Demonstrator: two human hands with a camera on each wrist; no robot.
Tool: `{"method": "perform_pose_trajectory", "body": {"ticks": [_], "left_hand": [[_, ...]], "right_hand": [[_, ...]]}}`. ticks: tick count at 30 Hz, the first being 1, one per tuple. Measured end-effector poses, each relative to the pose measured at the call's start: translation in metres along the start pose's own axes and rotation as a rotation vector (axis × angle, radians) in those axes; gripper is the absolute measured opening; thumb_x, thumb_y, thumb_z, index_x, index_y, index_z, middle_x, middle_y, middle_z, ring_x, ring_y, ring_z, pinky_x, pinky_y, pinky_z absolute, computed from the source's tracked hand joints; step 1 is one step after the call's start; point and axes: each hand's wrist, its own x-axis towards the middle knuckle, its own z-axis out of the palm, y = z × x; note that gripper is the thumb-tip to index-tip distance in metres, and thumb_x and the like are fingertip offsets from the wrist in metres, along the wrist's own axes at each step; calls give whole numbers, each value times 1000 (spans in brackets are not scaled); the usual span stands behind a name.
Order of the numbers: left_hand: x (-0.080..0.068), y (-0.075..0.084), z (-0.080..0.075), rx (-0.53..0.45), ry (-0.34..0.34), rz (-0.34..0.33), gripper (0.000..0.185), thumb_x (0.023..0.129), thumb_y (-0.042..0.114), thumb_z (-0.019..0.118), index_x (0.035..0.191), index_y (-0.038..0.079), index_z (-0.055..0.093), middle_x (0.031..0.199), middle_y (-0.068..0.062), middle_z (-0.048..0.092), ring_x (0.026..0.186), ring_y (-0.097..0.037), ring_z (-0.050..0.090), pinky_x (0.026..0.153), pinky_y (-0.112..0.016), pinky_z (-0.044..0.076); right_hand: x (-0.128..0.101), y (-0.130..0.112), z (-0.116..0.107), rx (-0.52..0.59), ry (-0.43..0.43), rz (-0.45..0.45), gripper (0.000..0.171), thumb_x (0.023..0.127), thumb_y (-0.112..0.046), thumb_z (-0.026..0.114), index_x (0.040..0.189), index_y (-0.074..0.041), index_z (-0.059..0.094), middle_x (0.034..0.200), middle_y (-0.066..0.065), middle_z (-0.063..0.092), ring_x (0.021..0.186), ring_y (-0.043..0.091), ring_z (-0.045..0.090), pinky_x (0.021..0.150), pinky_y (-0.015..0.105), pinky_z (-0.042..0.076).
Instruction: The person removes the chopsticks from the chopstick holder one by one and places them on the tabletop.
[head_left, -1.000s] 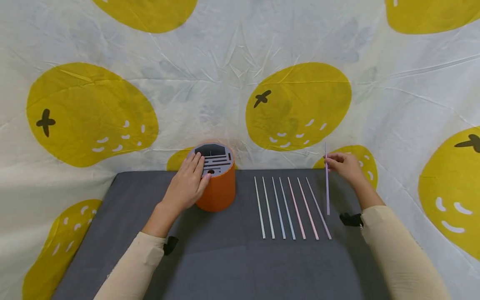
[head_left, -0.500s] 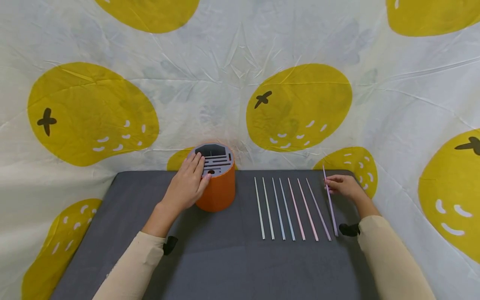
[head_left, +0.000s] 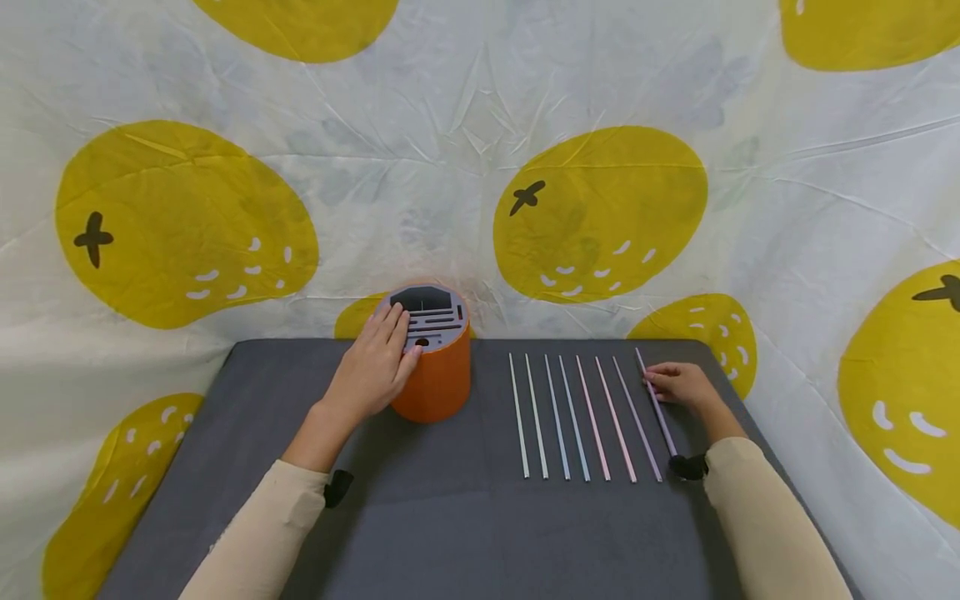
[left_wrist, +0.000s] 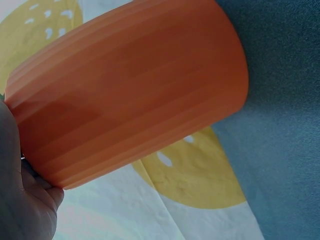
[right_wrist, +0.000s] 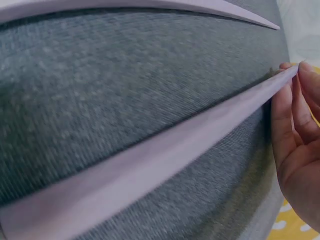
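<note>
An orange cylindrical holder (head_left: 435, 379) with a grey slotted top (head_left: 430, 319) stands at the back of the grey mat (head_left: 450, 517). My left hand (head_left: 372, 367) rests on its top and left side, fingers curved round it; the left wrist view shows the orange wall (left_wrist: 130, 90) close up. Several thin pastel sticks (head_left: 573, 417) lie in a parallel row to the right. My right hand (head_left: 678, 385) pinches a lilac stick (head_left: 657, 404) at its far end, laid on the mat at the row's right edge. The right wrist view shows that stick (right_wrist: 165, 150) between my fingertips (right_wrist: 287, 107).
A white cloth with big yellow fruit prints (head_left: 600, 208) hangs behind and drapes around the mat. The mat's front half (head_left: 465, 542) holds nothing but my sleeves. Its right edge (head_left: 750, 400) lies close to my right hand.
My right hand has lowered the lilac stick from upright in the air down onto the mat beside the row. The left hand and holder have not moved.
</note>
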Motion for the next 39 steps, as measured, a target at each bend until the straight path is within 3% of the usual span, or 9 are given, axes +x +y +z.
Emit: {"method": "perform_pose_trajectory", "body": {"ticks": [17,31,39], "left_hand": [[-1,1,-1,-13,-6,-1,65,110,38,44,156,-8,36,164,-26,34,156,-41,26,127,-56,22],[-2,1,-1,-10,-13,-1,65,111,38,42,156,-8,35,164,-26,33,156,-42,25,127,-57,22],[-2,3,-3,0,-13,-2,66,111,38,42,157,-8,34,165,-25,32,157,-41,24,127,-56,22]], "right_hand": [[-8,-3,10,-57,116,44,44,103,-20,66,131,13,62,87,-2,68,73,5,61,68,20,60],[-3,1,20,-224,190,-2,36,100,-22,70,122,7,70,100,13,74,74,6,65,67,20,60],[-7,-1,21,-243,206,-28,35,101,-21,69,121,7,71,101,16,75,74,6,66,66,21,60]]}}
